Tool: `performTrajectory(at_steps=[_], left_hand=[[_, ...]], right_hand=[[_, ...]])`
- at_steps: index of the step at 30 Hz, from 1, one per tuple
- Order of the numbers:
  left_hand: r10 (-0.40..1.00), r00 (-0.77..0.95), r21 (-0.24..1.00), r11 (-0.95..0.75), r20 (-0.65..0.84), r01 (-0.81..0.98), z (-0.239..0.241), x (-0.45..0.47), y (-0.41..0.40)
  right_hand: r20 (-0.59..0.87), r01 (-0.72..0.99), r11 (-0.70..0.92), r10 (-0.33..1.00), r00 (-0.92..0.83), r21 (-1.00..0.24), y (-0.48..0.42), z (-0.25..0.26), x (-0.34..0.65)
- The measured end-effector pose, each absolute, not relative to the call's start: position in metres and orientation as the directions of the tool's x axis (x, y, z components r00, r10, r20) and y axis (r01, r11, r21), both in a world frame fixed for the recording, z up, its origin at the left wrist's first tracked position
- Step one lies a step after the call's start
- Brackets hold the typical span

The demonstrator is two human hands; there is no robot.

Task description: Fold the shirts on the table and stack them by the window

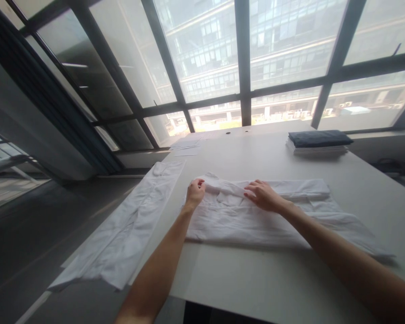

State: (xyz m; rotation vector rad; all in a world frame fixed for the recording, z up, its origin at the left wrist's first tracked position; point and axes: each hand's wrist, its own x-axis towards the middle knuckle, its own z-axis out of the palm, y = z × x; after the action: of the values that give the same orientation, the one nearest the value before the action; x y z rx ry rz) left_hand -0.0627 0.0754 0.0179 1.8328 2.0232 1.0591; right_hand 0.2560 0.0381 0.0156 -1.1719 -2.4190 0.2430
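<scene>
Both hands are working on the white garment point(256, 216), which is lying flat across the middle of the bench point(256, 279), folded lengthwise, with its far edge doubled over into a thick band.

My left hand point(195, 192) is curling into a loose fist at the garment's upper left corner, fingers pinching the folded edge of the cloth. My right hand point(261, 195) is resting palm down on the same folded band, just right of the left, fingers spread and pressing flat on the fabric, gripping nothing. The two hands are sitting near each other, with a short stretch of cloth between them. The rest of the garment is trailing off to the right under my right forearm.

A second white cloth point(128, 234) is draping over the left edge of the bench, well apart from the hands, hanging partly off the side. At the far right corner, a dark folded piece point(319, 137) is sitting on top of a stack of white folded pieces point(315, 150). Flat sheets point(187, 146) are lying near the far left corner. Nothing is standing between my hands and the garment.
</scene>
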Motion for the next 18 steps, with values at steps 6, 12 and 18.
performTrajectory(at_steps=[6,12,18], left_hand=[[0.936,-0.259,0.632,0.053,0.238,0.773,0.017,-0.064,0.077],[0.931,-0.313,0.638,0.128,0.186,0.760,0.017,-0.075,0.077],[0.941,-0.327,0.638,0.198,0.090,0.744,0.014,-0.078,0.074]], right_hand=[[0.302,0.619,0.705,0.708,-0.638,-0.346,0.024,0.012,0.236],[0.337,0.550,0.798,0.603,-0.723,-0.247,0.011,0.016,0.230],[0.327,0.632,0.728,0.685,-0.651,-0.266,0.003,0.016,0.221]])
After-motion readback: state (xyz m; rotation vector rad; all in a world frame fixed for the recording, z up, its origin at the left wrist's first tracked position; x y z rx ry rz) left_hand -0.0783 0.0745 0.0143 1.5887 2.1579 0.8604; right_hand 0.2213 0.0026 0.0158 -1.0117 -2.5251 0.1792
